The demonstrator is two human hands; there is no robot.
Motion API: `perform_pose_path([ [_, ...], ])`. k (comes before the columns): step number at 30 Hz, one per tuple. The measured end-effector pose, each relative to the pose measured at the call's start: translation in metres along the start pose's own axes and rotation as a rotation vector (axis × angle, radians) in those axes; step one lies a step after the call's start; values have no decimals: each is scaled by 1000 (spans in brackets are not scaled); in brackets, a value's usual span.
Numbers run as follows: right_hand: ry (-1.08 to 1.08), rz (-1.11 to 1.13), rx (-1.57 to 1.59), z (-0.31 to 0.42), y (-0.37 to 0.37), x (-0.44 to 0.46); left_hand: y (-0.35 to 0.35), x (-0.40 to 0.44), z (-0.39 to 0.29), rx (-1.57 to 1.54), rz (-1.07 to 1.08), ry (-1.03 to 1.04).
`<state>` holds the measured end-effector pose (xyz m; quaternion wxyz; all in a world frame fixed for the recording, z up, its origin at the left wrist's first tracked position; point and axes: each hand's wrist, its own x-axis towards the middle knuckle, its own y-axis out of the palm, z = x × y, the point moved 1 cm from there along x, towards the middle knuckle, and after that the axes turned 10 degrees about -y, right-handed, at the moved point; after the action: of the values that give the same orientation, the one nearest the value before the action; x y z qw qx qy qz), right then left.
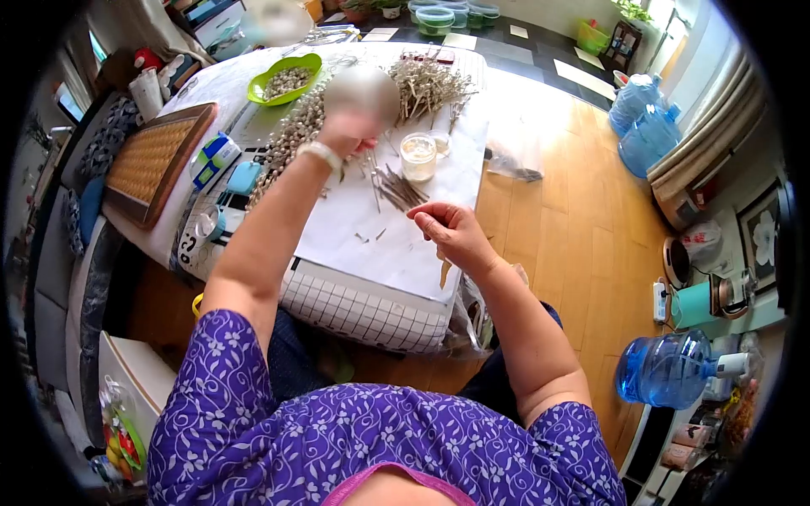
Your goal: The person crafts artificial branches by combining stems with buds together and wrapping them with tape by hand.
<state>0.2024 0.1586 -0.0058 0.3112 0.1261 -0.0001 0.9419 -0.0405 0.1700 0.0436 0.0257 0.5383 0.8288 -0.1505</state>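
Note:
My left hand reaches over the white-covered table, beside the heap of dried stems with pale round buds. A blurred patch covers part of it, so its grip is hidden. Near the table's right edge, my right hand is closed, thumb against fingers; anything between them is too small to make out. Just beyond its fingertips lies a small pile of thin brown sticks. An open clear jar with pale contents stands behind those sticks. Farther back is a bundle of dry twigs.
A green bowl of pale buds sits at the table's back left. To the left lie a woven mat and a tissue pack. Blue water bottles stand on the right, and plastic tubs are at the back.

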Motion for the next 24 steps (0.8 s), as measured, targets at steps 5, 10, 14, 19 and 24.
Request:
perform_pose_path([
  [5,144,36,38,-8,10,-1,-39,-65,79,-197,93,-7],
  [10,206,84,132,-14,25,2,-24,-122,65,-326,-35,-8],
  [14,269,75,35,-33,33,6,-17,-125,89,-393,-10,15],
  [19,271,38,-59,-43,46,27,-2,-141,97,-146,106,102],
  [24,6,-85,-759,-56,45,64,-6,-142,92,272,-45,283],
])
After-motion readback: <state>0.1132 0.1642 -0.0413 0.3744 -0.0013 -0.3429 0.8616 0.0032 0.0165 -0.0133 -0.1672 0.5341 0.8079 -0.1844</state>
